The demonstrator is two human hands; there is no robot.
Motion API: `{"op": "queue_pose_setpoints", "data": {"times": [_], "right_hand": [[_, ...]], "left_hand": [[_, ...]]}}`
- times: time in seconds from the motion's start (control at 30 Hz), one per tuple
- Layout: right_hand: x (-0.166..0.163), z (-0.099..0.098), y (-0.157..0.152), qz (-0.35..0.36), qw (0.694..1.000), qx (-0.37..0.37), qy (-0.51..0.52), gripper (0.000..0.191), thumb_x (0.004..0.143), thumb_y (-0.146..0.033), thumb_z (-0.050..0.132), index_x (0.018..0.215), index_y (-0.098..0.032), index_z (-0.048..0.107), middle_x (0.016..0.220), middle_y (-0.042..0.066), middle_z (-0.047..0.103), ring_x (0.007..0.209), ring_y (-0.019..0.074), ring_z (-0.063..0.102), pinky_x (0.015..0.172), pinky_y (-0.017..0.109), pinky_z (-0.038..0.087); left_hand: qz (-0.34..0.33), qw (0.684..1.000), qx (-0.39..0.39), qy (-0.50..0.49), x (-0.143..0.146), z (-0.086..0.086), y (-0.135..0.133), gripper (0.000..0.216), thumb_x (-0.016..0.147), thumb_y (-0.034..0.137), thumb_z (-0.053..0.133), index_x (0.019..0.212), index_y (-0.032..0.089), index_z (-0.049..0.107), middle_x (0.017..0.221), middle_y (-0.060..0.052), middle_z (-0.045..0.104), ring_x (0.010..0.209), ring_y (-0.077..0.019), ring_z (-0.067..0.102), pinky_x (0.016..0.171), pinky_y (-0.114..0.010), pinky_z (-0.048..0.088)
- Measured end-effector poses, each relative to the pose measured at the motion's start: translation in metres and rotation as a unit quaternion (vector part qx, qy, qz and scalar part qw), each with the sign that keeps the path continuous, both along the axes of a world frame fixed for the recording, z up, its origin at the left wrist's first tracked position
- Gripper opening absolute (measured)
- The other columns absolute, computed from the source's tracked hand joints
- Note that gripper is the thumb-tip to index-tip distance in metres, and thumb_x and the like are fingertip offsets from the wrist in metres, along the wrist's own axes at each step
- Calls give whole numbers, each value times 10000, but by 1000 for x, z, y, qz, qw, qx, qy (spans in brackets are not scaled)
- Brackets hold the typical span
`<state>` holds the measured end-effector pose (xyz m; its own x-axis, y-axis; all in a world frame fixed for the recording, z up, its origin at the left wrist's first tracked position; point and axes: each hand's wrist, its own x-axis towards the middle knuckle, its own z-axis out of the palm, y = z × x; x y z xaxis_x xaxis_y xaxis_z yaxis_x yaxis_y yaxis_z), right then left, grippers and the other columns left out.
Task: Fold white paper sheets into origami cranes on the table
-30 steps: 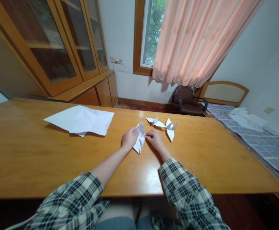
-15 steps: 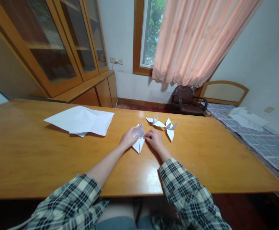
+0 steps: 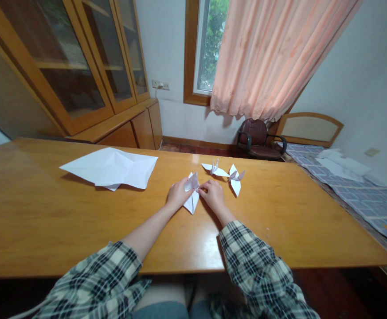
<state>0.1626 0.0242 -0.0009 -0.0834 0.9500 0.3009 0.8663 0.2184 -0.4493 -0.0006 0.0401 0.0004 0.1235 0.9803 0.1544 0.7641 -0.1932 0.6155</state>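
Observation:
A small piece of folded white paper (image 3: 191,205) lies on the wooden table between my hands, its lower tip pointing towards me and an upper flap lifted. My left hand (image 3: 177,194) grips it from the left, thumb across the middle. On the right edge, the fingertips of my right hand (image 3: 212,193) pinch the paper. The fingers hide part of both side edges. Just beyond my right hand rest two finished-looking paper cranes, one crane (image 3: 214,168) with wings spread sideways and another crane (image 3: 235,179) to its right, touching or nearly touching.
Large creased sheets of white paper (image 3: 113,168) lie on the left of the wooden table (image 3: 80,230). Past the far edge stand a brown armchair (image 3: 256,137) and a glass-door cabinet (image 3: 110,66). A bed (image 3: 356,177) is on the right.
My left thumb has shifted slightly across the folded paper, and both hands still hold it. The view has moved very slightly; the cranes and large sheets stay put.

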Motion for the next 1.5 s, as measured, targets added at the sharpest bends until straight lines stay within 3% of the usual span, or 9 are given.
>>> {"op": "queue_pose_setpoints", "data": {"times": [0.33, 0.5, 0.7, 0.83, 1.07, 1.23, 1.5], "right_hand": [[12, -6, 12, 47, 995, -18, 85, 115, 800, -166, 614, 867, -169, 707, 841, 59, 672, 827, 180, 568, 769, 288, 407], [12, -5, 17, 57, 994, -13, 96, 164, 792, -197, 634, 932, -172, 715, 834, 59, 675, 785, 172, 573, 746, 284, 425], [16, 1, 28, 126, 980, -55, 145, 120, 784, -203, 650, 863, -169, 734, 815, 42, 698, 753, 157, 598, 724, 258, 434], [20, 4, 34, 148, 978, -45, 141, 72, 758, -192, 676, 786, -168, 738, 779, 35, 692, 762, 154, 595, 742, 246, 426], [20, -5, 41, 142, 971, -69, 179, 93, 736, -228, 683, 753, -150, 730, 754, 41, 676, 728, 157, 576, 700, 250, 415], [18, -10, 46, 186, 947, -90, 247, 176, 734, -274, 668, 824, -139, 734, 784, 55, 683, 719, 160, 576, 680, 254, 418], [13, -7, 43, 135, 943, -114, 283, 213, 703, -325, 658, 673, -119, 706, 552, 6, 580, 525, 111, 455, 513, 228, 326]], "left_hand": [[4, 1000, 12, 27, 1, -2, -1, 332, 782, 289, 624, 1112, 253, 598, 1055, -39, 688, 983, -228, 623, 785, -255, 428], [-3, 999, 31, 7, 0, -7, 1, 301, 787, 346, 626, 1073, 252, 621, 1012, -36, 703, 942, -231, 642, 728, -249, 431], [-7, 1000, 22, -15, -2, -8, 4, 335, 763, 341, 653, 1082, 241, 625, 1034, -46, 702, 950, -237, 643, 733, -251, 440], [-3, 999, 19, -26, -3, -7, 3, 363, 748, 292, 662, 1103, 238, 603, 1038, -43, 698, 943, -232, 643, 729, -251, 444], [-18, 999, 44, -26, -3, -10, 5, 333, 736, 257, 663, 1060, 214, 604, 1010, -52, 690, 922, -224, 634, 742, -261, 449], [-22, 998, 56, -20, -3, -12, 8, 386, 713, 234, 678, 1089, 188, 606, 1031, -75, 680, 957, -234, 620, 798, -280, 453], [-29, 997, 63, -14, -4, -11, 9, 348, 726, 234, 676, 1066, 186, 620, 1033, -73, 676, 967, -223, 610, 838, -287, 445]]}}
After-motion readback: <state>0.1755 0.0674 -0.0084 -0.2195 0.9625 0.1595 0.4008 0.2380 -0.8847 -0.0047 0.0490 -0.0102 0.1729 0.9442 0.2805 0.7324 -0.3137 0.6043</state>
